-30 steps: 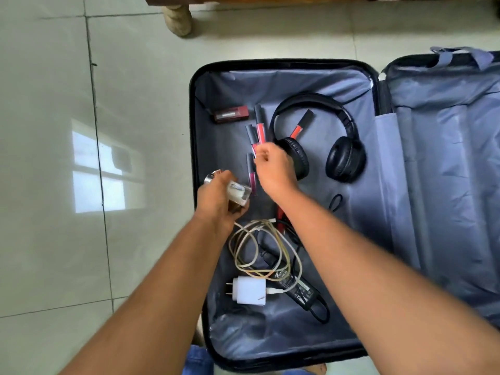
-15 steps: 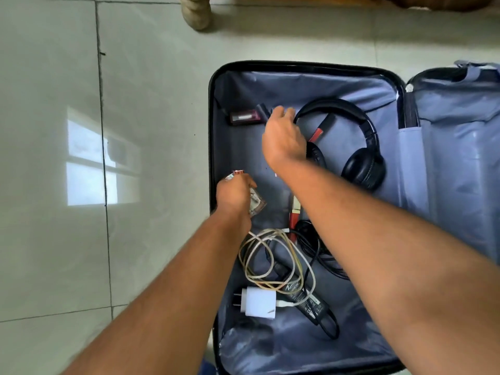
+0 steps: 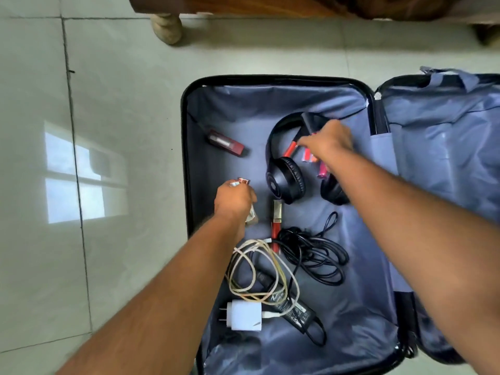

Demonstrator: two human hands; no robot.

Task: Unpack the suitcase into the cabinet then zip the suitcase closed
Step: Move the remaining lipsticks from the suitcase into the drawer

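The open suitcase lies flat on the floor with its grey lining showing. My right hand grips a bunch of red and black lipstick tubes above the black headphones. My left hand holds a small clear bottle with a shiny cap near the case's left wall. A dark red box and a red lip gloss tube lie loose on the lining.
In the near half of the case lie a white charger with a beige cable, a black power adapter and a coiled black cable. Wooden furniture with a turned leg stands just beyond the suitcase. The lid half lies open on the right.
My right hand has gathered the tubes from the left of the headphones and moved right and up with them. My left hand stays put holding the bottle. The view has shifted.
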